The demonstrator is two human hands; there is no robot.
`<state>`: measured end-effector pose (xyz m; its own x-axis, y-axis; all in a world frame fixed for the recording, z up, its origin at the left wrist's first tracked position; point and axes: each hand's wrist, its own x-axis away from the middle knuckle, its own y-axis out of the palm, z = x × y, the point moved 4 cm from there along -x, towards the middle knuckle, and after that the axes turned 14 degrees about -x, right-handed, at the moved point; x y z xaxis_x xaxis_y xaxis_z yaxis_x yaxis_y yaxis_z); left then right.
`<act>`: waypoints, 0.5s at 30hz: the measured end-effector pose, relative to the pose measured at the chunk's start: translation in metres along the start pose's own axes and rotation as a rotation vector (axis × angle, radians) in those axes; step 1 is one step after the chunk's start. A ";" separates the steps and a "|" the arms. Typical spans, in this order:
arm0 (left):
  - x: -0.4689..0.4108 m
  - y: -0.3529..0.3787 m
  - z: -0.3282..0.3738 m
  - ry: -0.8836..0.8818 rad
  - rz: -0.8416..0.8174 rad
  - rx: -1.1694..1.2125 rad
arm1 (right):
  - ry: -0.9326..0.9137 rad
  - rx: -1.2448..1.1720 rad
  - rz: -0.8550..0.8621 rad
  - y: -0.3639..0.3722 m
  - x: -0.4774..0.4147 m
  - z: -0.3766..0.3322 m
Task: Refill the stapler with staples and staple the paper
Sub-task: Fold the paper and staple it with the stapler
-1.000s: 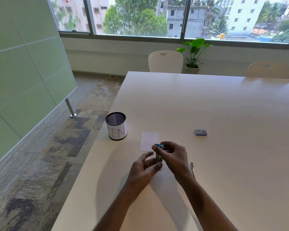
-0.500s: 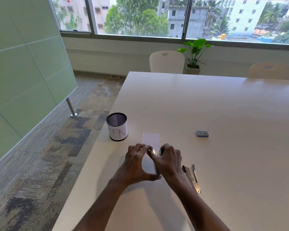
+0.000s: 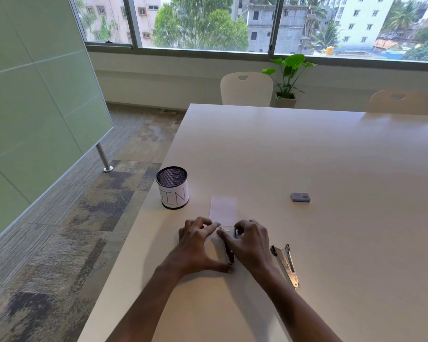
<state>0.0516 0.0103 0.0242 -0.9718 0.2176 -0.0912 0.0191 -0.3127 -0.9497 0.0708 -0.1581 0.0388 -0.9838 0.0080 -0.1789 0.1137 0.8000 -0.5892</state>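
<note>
A slim stapler (image 3: 229,253) lies on the white table (image 3: 331,156), its length pointing away from me, between my two hands. My left hand (image 3: 198,245) arches over its left side, thumb at its near end and fingertips by its far end. My right hand (image 3: 250,243) curls its fingers round the far end. The hands hide most of the stapler. A small white paper (image 3: 223,209) lies flat just beyond my fingertips. A small blue-grey staple box (image 3: 300,197) sits further right.
A black mesh cup labelled BIN (image 3: 172,187) stands near the table's left edge, left of the paper. A long metal stapler part (image 3: 286,265) lies on the table by my right wrist. Two chairs (image 3: 246,88) and a potted plant (image 3: 288,77) stand beyond the far edge.
One second ago my right hand held the stapler above the table and my left hand was open beside it. Both hands now hold it low on the table.
</note>
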 end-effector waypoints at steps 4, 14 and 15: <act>-0.009 -0.013 -0.010 -0.080 0.011 0.142 | -0.010 -0.061 0.014 -0.017 -0.022 0.000; -0.075 -0.028 -0.034 -0.135 -0.228 0.001 | 0.186 0.069 -0.543 -0.019 -0.089 0.012; -0.080 -0.029 -0.036 -0.136 -0.268 -0.021 | 0.192 0.082 -0.583 -0.018 -0.093 0.013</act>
<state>0.1373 0.0352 0.0482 -0.9655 0.1634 0.2029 -0.2386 -0.2417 -0.9405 0.1624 -0.1809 0.0554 -0.8935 -0.3028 0.3316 -0.4478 0.6567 -0.6068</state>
